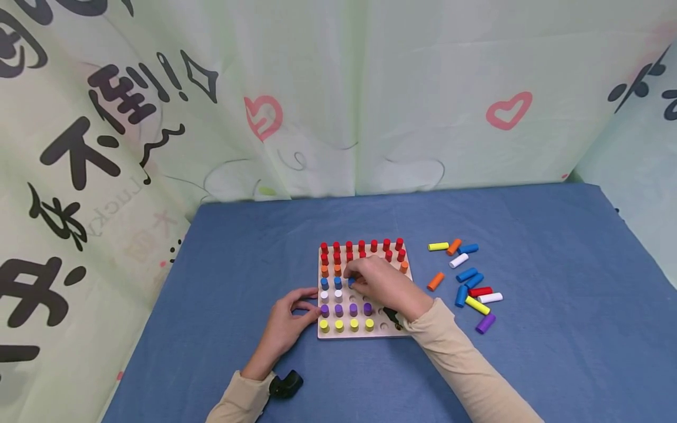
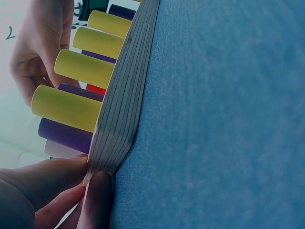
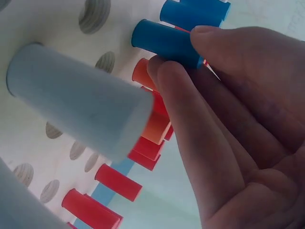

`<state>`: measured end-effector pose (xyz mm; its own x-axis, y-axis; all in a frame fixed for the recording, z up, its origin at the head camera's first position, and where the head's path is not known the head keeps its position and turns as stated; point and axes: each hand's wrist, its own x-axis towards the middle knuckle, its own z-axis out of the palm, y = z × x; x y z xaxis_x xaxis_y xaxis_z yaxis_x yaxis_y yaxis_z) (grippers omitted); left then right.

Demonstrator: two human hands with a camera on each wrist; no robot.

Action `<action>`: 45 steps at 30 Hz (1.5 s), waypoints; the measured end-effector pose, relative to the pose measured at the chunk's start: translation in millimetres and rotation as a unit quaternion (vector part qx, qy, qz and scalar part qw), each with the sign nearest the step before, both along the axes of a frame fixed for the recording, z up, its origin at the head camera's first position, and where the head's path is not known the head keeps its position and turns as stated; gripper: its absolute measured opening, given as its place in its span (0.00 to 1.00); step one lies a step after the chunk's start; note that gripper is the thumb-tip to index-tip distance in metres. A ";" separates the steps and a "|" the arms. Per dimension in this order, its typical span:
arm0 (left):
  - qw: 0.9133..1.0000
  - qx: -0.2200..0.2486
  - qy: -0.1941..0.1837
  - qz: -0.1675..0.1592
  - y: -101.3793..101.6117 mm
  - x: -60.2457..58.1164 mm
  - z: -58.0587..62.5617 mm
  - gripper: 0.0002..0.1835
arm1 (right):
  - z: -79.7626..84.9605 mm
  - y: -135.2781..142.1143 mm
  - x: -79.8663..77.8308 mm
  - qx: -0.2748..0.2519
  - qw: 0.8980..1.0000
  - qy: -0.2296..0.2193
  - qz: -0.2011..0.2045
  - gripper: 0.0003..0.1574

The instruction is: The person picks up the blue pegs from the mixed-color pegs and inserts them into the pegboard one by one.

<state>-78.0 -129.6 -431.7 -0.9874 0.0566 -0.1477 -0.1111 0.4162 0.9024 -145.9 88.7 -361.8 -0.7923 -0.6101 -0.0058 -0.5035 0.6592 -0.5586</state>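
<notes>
A wooden pegboard (image 1: 344, 336) lies on the blue cloth with rows of coloured pegs standing in it. My right hand (image 1: 388, 285) pinches a blue peg (image 3: 164, 43) between thumb and fingertips over the blue row. That peg stands upright at the board; whether it is fully seated cannot be seen. A white peg (image 3: 78, 98) stands close to the right wrist camera. My left hand (image 1: 288, 320) touches the board's left edge, its thumb and fingers extended. Yellow pegs (image 2: 66, 107) and purple pegs (image 2: 66, 136) rise near it. The right forearm hides part of the board's right side.
Loose pegs lie to the right of the board, among them a purple peg (image 1: 485, 324), a red peg (image 1: 480, 291) and an orange peg (image 1: 436, 281). A printed curtain (image 1: 381, 117) hangs behind the table (image 1: 238, 247).
</notes>
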 end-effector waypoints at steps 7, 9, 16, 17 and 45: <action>1.000 -0.002 -0.001 0.002 0.5 -0.7 -0.2 0.20 | 8.5 2.6 3.5 0.008 1.000 0.010 -0.006 0.11; 1.000 -0.001 -0.002 0.003 0.6 -0.8 -0.1 0.20 | 10.9 4.0 4.6 0.009 1.000 0.007 -0.007 0.12; 1.000 0.003 -0.002 0.004 1.5 0.2 1.7 0.20 | 16.6 9.6 7.0 0.019 1.000 0.005 -0.015 0.11; 1.000 0.003 -0.001 0.005 1.7 0.2 2.0 0.20 | 17.2 10.4 7.5 0.021 1.000 0.005 -0.017 0.11; 1.000 -0.011 -0.003 0.009 2.0 1.0 1.1 0.21 | 27.8 58.5 13.9 0.013 0.998 0.041 -0.038 0.10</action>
<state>-77.1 -127.6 -430.7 -0.9874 0.0355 -0.1542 -0.1239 0.4331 0.8928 -132.0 147.2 -334.0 -0.8351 -0.5483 0.0451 -0.4939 0.7112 -0.5002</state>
